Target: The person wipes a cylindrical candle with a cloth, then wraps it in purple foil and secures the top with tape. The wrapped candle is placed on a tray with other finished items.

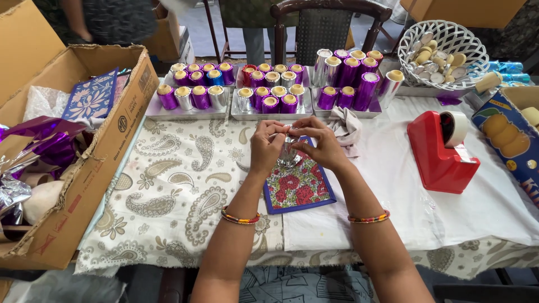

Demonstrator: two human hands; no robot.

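Both hands had a pinch grip on one small silver foil-wrapped piece (288,152), left hand (267,147) and right hand (320,145) closed around it from either side, fingertips touching the foil. It sat just above a floral cloth pouch (297,188) on the paisley-covered tabletop (168,191). Behind were trays of purple and silver wrapped candles (269,92), a red tape dispenser (441,151) off to the right, a white basket (443,53), and a cardboard box (84,168) on the left.
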